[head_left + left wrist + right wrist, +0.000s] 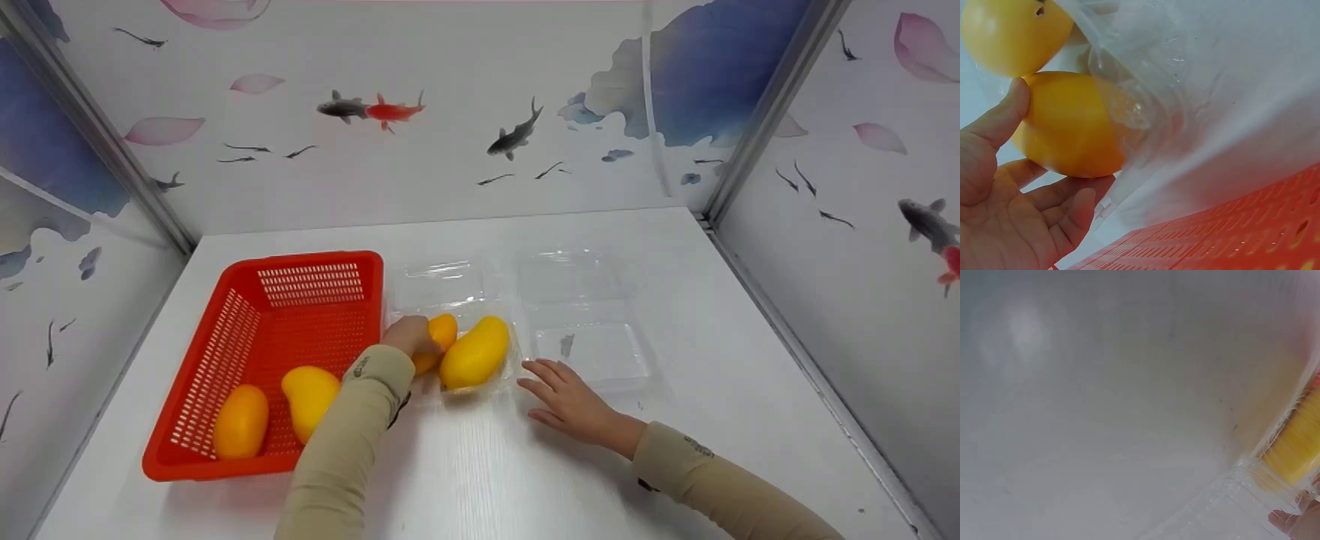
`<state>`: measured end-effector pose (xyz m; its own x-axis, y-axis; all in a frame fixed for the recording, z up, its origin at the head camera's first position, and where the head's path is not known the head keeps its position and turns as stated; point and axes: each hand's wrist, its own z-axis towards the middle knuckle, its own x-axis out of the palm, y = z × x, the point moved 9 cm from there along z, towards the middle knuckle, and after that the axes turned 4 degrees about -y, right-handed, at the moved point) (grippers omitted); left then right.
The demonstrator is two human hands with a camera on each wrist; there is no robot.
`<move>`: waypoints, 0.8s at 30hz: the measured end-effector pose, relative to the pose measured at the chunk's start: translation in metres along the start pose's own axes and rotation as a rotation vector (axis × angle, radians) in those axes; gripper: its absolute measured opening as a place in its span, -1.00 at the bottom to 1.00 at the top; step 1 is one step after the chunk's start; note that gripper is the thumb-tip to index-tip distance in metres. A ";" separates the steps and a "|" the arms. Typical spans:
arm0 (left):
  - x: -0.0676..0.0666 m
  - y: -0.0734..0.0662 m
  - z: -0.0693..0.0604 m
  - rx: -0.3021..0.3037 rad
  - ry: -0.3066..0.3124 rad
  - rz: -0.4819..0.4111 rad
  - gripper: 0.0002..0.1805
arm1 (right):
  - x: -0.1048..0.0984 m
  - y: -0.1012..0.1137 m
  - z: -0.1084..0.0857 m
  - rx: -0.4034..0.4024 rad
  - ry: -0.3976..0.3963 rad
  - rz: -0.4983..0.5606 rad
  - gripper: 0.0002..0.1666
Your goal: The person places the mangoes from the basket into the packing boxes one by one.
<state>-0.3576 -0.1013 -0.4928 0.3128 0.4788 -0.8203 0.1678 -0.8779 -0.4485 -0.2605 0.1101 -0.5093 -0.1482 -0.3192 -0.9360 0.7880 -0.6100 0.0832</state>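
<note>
In the head view my left hand [409, 335] grips an orange-yellow mango [444, 330] over the left clear plastic box [442, 285]. The left wrist view shows the thumb on one side of this mango [1072, 124] and fingers beneath it. A larger yellow mango [476, 352] lies right beside it in the same box. My right hand [574, 405], fingers spread, holds nothing near the front left corner of a second clear box [592, 349]. At the right wrist view's lower right corner, part of the right hand [1303, 523] appears beside the clear plastic.
A red plastic basket [300, 260] stands left of the boxes. Inside its near end lie an orange mango [240, 424] and a yellow mango [307, 394], the latter partly behind the left sleeve. Both boxes have their lids folded back. Printed panels [450, 172] enclose the white table.
</note>
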 end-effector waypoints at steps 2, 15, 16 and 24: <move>-0.001 0.000 0.001 -0.001 0.004 -0.025 -0.56 | -0.002 0.002 0.002 -0.006 -0.020 -0.009 -0.39; -0.018 -0.005 0.010 0.004 -0.117 0.004 -0.61 | 0.000 -0.001 0.010 0.072 0.006 0.007 -0.45; -0.020 -0.005 0.010 -0.002 -0.137 0.008 -0.62 | 0.000 -0.001 0.009 0.077 0.010 0.008 -0.46; -0.028 -0.001 0.008 -0.085 -0.169 -0.066 -0.39 | -0.005 0.002 0.000 0.038 0.011 0.018 -0.47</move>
<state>-0.3740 -0.1135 -0.4718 0.1381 0.5226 -0.8414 0.2636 -0.8382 -0.4774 -0.2578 0.1103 -0.5047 -0.1278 -0.3228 -0.9378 0.7675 -0.6311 0.1126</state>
